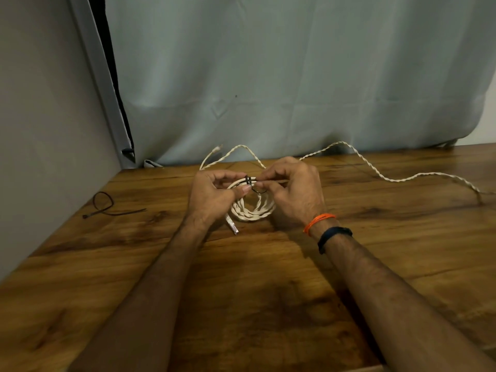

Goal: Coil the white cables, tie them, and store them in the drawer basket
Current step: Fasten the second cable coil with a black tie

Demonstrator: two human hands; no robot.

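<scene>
Nearest the person, two bare forearms reach forward over the wooden table (268, 291); the right wrist carries an orange thread bracelet (318, 220) and, just behind it, a dark wristband (332, 236). Between the hands lies a coiled white cable (253, 210), several twisted loops stacked into a ring resting on the tabletop, with one connector end (232, 226) poking out toward the person at the coil's near-left edge. Left hand (212, 194) is closed on the coil's left side, thumb and fingers pinching the loops near the top. Right hand (292, 189) is closed too, fingertips pinched on a black cable tie (251, 182) that wraps across the top of the coil; a small black loop of the tie hangs just inside the ring. Whether the tie is locked, can't tell. Farther out, a second white cable (375, 171) trails loose from behind the hands, snaking right across the table toward its edge, and another stretch loops up left behind the hands, ending in a plug (217, 149). Well apart on the left, a spare dark cable tie (106, 206) lies looped on the wood. Behind the table hangs a pale grey-blue curtain (295, 76), a grey wall (40, 103) at left.
</scene>
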